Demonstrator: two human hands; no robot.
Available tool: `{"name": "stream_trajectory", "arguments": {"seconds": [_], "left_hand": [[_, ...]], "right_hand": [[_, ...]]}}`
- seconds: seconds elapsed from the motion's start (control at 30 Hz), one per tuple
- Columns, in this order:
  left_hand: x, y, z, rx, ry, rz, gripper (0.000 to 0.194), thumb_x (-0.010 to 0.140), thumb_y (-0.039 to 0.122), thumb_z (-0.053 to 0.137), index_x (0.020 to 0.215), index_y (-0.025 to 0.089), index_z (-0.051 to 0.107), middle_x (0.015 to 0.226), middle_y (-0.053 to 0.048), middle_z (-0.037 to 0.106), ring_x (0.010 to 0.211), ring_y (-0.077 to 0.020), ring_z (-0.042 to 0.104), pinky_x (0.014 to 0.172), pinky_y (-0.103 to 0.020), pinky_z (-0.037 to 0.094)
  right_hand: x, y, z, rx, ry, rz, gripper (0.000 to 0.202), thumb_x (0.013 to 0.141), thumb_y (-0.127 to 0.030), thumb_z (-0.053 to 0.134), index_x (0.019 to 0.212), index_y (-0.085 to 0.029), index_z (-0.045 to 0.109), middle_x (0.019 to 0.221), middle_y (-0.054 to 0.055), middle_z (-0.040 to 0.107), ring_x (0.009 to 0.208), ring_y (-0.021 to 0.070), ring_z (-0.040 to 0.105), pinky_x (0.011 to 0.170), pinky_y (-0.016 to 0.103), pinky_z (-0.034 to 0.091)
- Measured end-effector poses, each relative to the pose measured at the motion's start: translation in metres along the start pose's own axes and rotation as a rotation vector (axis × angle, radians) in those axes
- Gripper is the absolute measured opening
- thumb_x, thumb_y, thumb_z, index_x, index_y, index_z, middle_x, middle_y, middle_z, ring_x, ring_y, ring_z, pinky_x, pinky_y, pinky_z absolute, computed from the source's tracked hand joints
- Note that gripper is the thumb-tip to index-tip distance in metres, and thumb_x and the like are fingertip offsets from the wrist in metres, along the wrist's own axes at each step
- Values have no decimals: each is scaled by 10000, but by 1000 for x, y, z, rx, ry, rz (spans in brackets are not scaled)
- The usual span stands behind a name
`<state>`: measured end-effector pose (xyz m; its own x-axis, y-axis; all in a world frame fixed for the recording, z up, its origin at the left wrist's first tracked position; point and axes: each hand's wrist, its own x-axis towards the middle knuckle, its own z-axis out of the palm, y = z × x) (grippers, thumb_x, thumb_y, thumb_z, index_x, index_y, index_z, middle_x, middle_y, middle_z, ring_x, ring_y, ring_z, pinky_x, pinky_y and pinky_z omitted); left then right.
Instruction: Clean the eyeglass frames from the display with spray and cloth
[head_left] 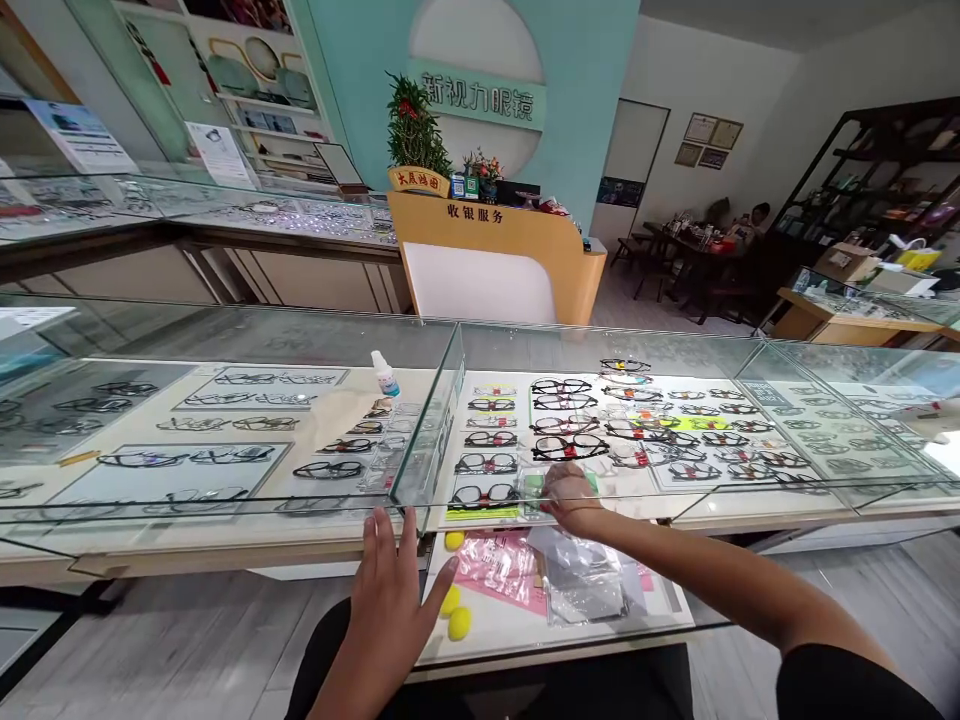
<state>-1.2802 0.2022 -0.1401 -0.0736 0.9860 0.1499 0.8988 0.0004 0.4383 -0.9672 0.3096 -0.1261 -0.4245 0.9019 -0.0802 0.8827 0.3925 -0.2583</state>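
My left hand point(390, 590) lies with its fingers spread at the front edge of the glass display case, left of the open drawer point(517, 640). Inside the case, my right hand point(571, 497) has curled fingers over a green and clear item point(534, 487); what its fingertips hold, if anything, is hidden. Just beyond that hand is a pair of black glasses point(570, 447) with a red tag. More glasses point(484, 495) stand in a column to its left. Clear plastic bags point(581, 580), a pink bag point(495, 560) and yellow balls point(460, 623) lie in the drawer.
A glass divider point(431, 420) stands between the case sections. To its left are a small white bottle point(385, 375), a beige cloth point(341, 410) and framed glasses trays. A wooden counter point(495, 240) stands behind, and a person point(754, 222) sits at the far right.
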Motion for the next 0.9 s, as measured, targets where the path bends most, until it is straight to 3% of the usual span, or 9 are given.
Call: {"name": "stream_trajectory", "arguments": {"seconds": [0.1, 0.2, 0.3, 0.4, 0.53, 0.63, 0.73, 0.9], "left_hand": [[0, -2, -1, -14, -18, 12, 984, 1003, 730, 379, 1726, 78, 234, 1814, -250, -16, 1689, -432, -1, 1287, -698, 236], [1, -5, -2, -19, -45, 20, 990, 1002, 729, 401, 1733, 90, 209, 1814, -244, -45, 1688, -437, -12, 1284, -699, 243], [1, -5, -3, -18, -66, 17, 983, 1003, 723, 416, 1739, 111, 192, 1817, -231, -54, 1688, -436, -22, 1280, -706, 244], [1, -2, -4, -15, -68, -1, 965, 1006, 716, 390, 1733, 104, 223, 1819, -229, -35, 1690, -425, -24, 1286, -697, 241], [1, 0, -4, -2, -72, -6, 959, 1003, 713, 384, 1730, 105, 237, 1821, -222, -37, 1692, -415, -26, 1292, -681, 244], [1, 1, -4, 5, -56, 2, 949, 1008, 698, 393, 1729, 101, 238, 1820, -229, -28, 1692, -416, -25, 1290, -683, 244], [-1, 5, -6, -7, -7, 10, 893, 1033, 653, 382, 1727, 106, 250, 1821, -225, -20, 1692, -416, -18, 1293, -689, 227], [-4, 10, -8, -34, 32, 11, 843, 1048, 613, 382, 1725, 123, 268, 1826, -206, -6, 1695, -404, -15, 1297, -689, 219]], "right_hand": [[-30, -12, -2, 69, -82, -55, 91, 970, -244, 720, 983, -183, 786, 1138, 96, 760, 1129, 265, 685, 1005, 392, 504], [-62, -30, -20, 218, -148, -202, 42, 930, -219, 760, 964, -193, 761, 1100, 81, 741, 1095, 247, 666, 1021, 388, 485], [-86, -50, -60, 350, -130, -354, 63, 939, -256, 774, 959, -208, 739, 1134, 93, 712, 1164, 267, 633, 1076, 424, 463], [-86, -56, -120, 396, 19, -464, 51, 1010, -263, 695, 990, -231, 731, 1126, 80, 714, 1162, 248, 626, 1146, 461, 407], [-31, -18, -194, 160, 296, -427, 128, 1042, -293, 646, 1001, -224, 746, 1163, 105, 713, 1173, 284, 594, 1095, 501, 410], [35, 31, -219, -45, 329, -336, 143, 1027, -291, 657, 1026, -214, 778, 1200, 107, 726, 1160, 285, 592, 1113, 499, 390], [95, 71, -218, -185, 268, -144, 176, 1009, -283, 675, 1074, -192, 812, 1273, 120, 719, 1211, 298, 562, 1112, 451, 400], [154, 99, -191, -244, 185, -86, 132, 932, -216, 743, 1011, -224, 849, 1283, 116, 747, 1316, 334, 536, 1177, 477, 349]]}}
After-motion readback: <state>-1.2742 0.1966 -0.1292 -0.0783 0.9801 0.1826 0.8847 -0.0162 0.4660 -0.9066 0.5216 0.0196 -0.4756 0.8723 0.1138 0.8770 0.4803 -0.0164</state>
